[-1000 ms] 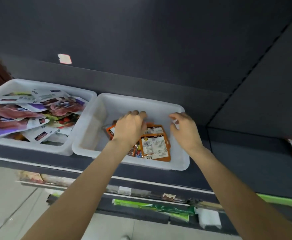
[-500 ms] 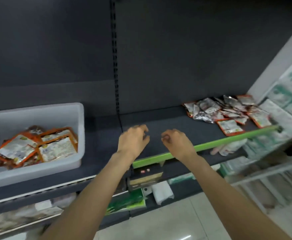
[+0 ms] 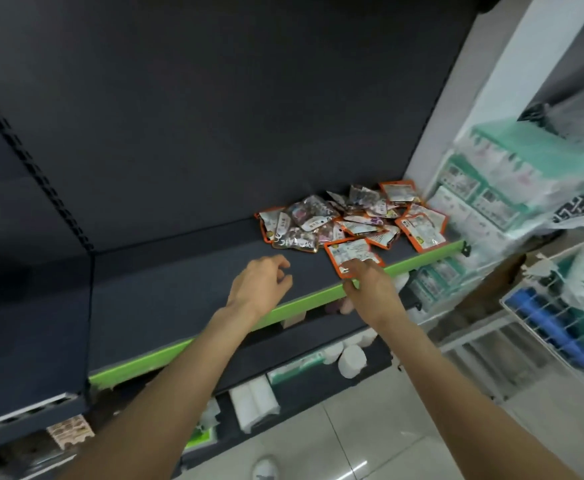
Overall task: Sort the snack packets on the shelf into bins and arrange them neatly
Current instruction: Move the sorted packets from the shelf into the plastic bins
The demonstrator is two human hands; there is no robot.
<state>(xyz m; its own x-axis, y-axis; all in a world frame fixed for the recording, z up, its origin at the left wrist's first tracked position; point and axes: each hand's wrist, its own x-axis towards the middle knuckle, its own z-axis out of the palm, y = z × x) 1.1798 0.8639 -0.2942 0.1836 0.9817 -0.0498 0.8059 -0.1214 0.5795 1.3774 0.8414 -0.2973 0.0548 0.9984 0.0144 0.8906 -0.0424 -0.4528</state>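
Observation:
A loose pile of snack packets (image 3: 347, 220), some orange-edged and some silvery, lies at the right end of the dark shelf (image 3: 179, 289). One orange-edged packet (image 3: 351, 251) sits nearest the shelf's green front strip (image 3: 422, 259). My right hand (image 3: 373, 289) reaches over the strip and its fingertips touch this packet's near corner. My left hand (image 3: 261, 284) hovers above the bare shelf to the left of the pile, fingers loosely curled, holding nothing. No bin is in view.
Wrapped green and white goods (image 3: 512, 188) are stacked right of the shelf end. A white wire basket (image 3: 560, 327) with blue items stands lower right. White rolls (image 3: 351, 358) sit on the lower shelf. Below is tiled floor (image 3: 353, 441).
The view has swung right, away from the white bins, which have left the frame. Both hands moved from the bin toward the pile, and the right hand has reached the nearest orange packet.

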